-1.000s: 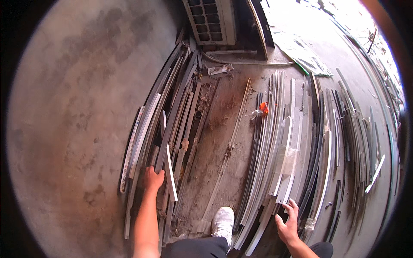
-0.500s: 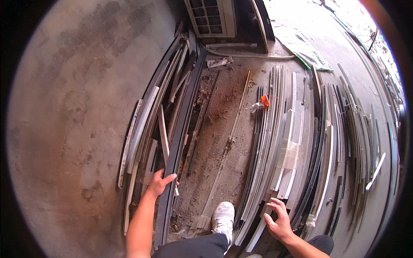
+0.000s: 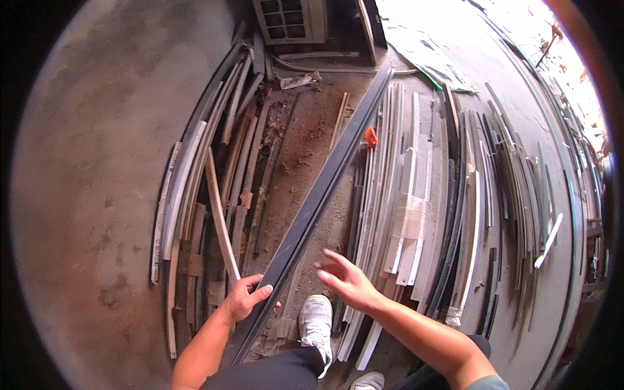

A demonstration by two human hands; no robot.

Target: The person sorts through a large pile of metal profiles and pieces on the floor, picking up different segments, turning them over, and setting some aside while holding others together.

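A long dark grey metal profile slants from my lap at lower left up to the far middle, its far end over the pile of pale strips on the right. My left hand is closed round its near part, thumb on top. To the right of the profile, my right hand hangs in the air with fingers apart and nothing in them. Beneath the profile lies a dusty strip of floor. Left of it, a pile of mixed strips includes one pale slat lying aslant.
Bundled pale strips, partly wrapped in clear film, lie on the right with an orange scrap among them. More dark and grey strips lie further right. A paned frame stands at the back. My white shoe is between the piles.
The dark profile has come away from the left pile, its far end swung right across the floor. My right hand has moved left and forward, toward the profile.
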